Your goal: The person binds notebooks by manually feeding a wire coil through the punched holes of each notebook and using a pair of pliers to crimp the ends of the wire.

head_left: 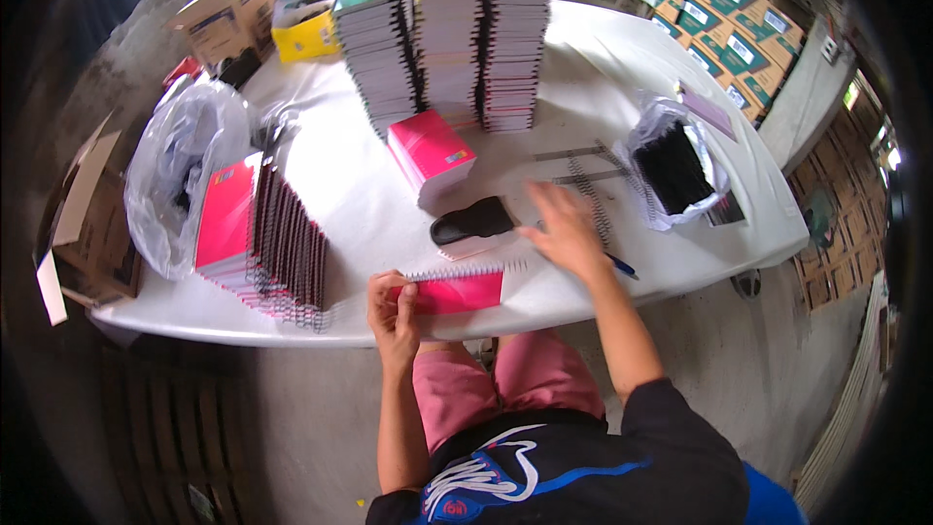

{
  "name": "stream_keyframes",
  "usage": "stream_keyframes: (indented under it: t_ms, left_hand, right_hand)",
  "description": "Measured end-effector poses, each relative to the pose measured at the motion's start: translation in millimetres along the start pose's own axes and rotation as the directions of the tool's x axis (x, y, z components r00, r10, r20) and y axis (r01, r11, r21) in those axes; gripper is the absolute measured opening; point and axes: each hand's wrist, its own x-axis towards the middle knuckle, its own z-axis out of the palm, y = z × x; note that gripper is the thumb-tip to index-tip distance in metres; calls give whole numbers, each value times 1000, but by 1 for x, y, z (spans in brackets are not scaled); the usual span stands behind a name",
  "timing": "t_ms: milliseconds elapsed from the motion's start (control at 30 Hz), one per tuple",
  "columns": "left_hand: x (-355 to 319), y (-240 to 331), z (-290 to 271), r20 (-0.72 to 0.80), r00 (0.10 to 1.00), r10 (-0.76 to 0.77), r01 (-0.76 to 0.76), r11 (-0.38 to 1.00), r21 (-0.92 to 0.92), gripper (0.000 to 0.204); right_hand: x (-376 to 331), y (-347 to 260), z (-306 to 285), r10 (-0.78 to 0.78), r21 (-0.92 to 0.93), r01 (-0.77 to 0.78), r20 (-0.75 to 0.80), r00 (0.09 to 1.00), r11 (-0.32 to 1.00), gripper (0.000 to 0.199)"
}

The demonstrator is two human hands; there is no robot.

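My left hand (394, 309) grips the left end of a pink spiral-bound notebook (457, 292) at the near edge of the white table (369, 204). My right hand (566, 230) is spread flat over the table beyond the notebook's right end, fingers apart and blurred, near loose metal spiral coils (588, 196). A blue pen (622, 266) lies by my right wrist. A black oval object (473, 221) rests on a thin pink stack just beyond the notebook.
A row of bound pink notebooks (267, 243) stands on edge at the left. A small pink stack (432, 156) and tall notebook stacks (447, 49) stand behind. A clear bag of black coils (671, 170) sits at right, a plastic bag (180, 175) at left, cardboard boxes around.
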Motion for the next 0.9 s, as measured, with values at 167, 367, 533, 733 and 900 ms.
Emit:
stream_keyframes:
  t_ms: [167,367,533,733,900]
  left_hand:
    - [2,6,19,-226,971,-82,46,986,-162,66]
    - [-4,19,33,-287,956,-58,-10,973,-229,74]
    - [0,25,34,-293,954,-57,-12,973,-228,70]
    - [-3,28,35,-322,945,-62,13,988,-152,74]
    - [-11,28,39,-308,948,84,-77,996,35,71]
  right_hand:
    - [-86,19,-3,351,-262,-351,-47,935,899,60]
    - [-97,35,23,97,-190,-142,-224,970,971,47]
    - [-71,54,11,63,-150,-109,-279,958,983,40]
    - [-96,9,-5,157,227,-47,-496,854,973,35]
    - [-95,-85,-30,-301,396,429,-347,888,812,36]
